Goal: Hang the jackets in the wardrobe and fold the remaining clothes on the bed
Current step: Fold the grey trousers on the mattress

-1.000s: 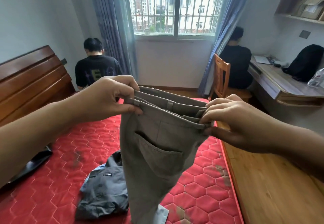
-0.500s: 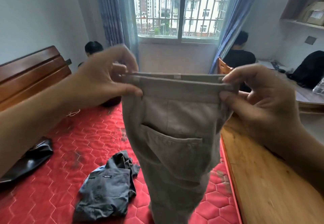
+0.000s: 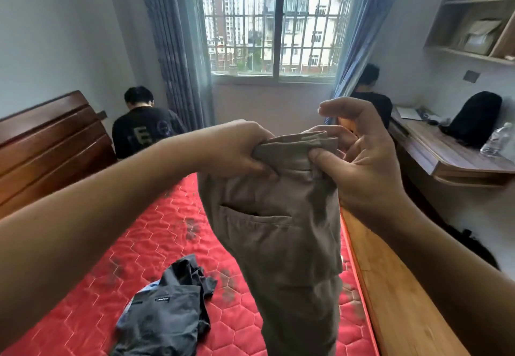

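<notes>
Beige trousers hang in the air above the red quilted bed, back pocket facing me, legs dropping out of the frame's bottom edge. My left hand grips the bunched waistband from the left. My right hand pinches the waistband's right end between thumb and fingers, with the index finger raised. The two hands are close together. A dark grey garment lies crumpled on the mattress below and to the left.
A wooden headboard stands at the left, a wooden bed rail runs along the right. Two people sit near the barred window. At the right, a desk carries a black backpack and a water bottle.
My hands have come together, so the waistband that was stretched flat is now bunched between them. The trousers have shifted a little to the right.
</notes>
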